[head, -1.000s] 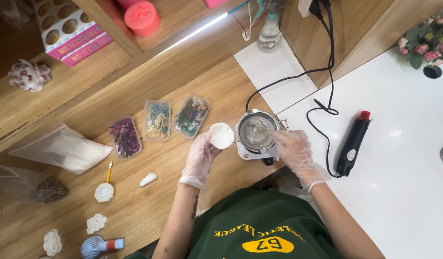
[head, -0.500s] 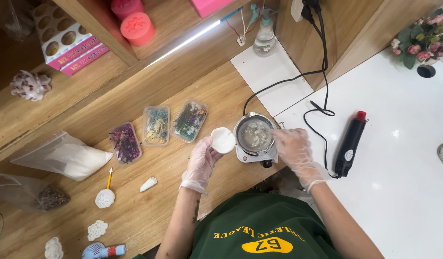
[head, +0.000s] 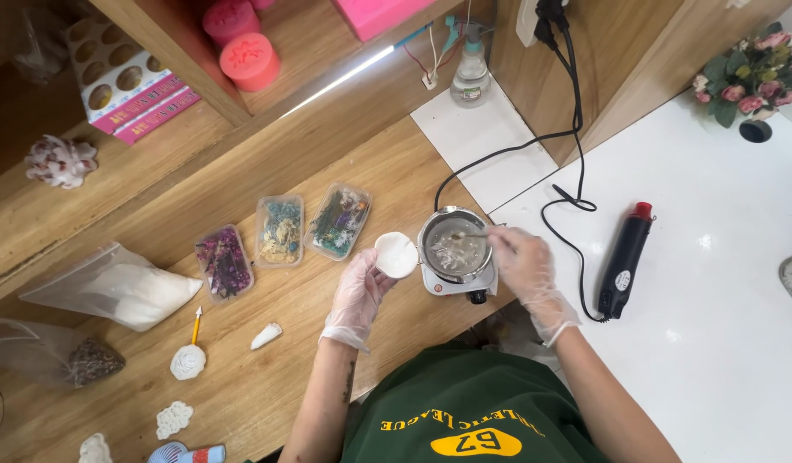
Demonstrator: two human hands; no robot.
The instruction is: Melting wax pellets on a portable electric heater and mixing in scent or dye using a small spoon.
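Left hand: gloved left hand (head: 359, 291) holds a white cup (head: 397, 255) by its rim, fingers curled round it, cup tilted and just beside the pot.
Right hand: gloved right hand (head: 524, 261) closed on a thin stirrer (head: 469, 235) whose tip reaches into the pot.
Pot: metal pot (head: 454, 246) with pale, part-melted contents, sitting on a small hotplate (head: 461, 284) at the wooden bench's (head: 267, 377) right edge, where the white bench (head: 722, 326) begins.
Cord: black cord (head: 576, 129) runs from the hotplate area up to the wall plug.
Heat gun: black heat gun (head: 626, 260) lies on the white bench, near the right hand.
Trays: three clear trays of dried flowers (head: 281, 231) left of the cup, mid-bench.
Bag: bag of white flakes (head: 126, 291) toward the left edge.
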